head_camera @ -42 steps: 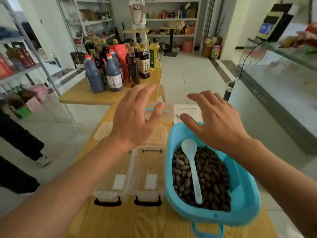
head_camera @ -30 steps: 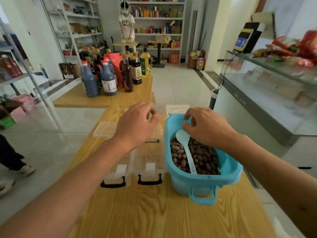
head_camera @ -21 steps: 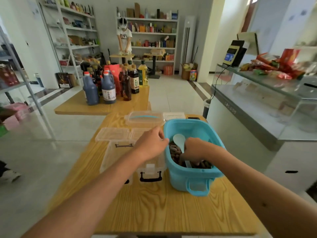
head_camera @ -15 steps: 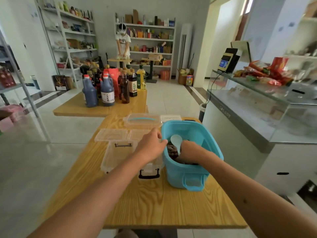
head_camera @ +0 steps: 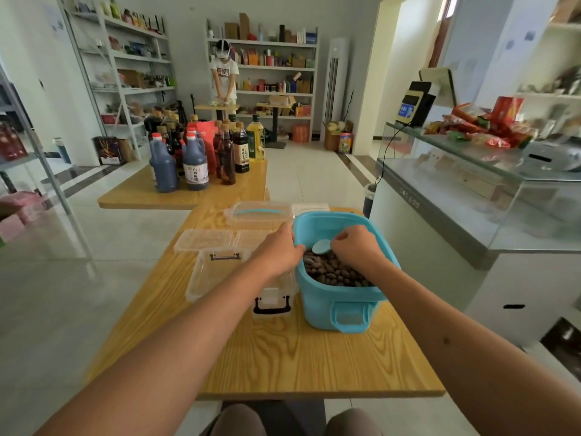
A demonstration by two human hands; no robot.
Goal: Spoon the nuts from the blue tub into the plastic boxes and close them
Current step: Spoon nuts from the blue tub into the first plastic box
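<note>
The right hand (head_camera: pixel 353 247), open and reaching a second ago, now has its fingers clamped on the spoon (head_camera: pixel 321 247) in the tub (head_camera: pixel 341 305); left hand (head_camera: pixel 278 251) grips the rim. Scooping can begin.

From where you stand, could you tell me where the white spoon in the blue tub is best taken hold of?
Take the spoon by its handle, from above and from the right side. Its bowl shows above the nuts, while the handle slants down under the right hand, whose curled fingers already close round it. The left hand rests at the blue tub rim, so that side is taken.
</note>
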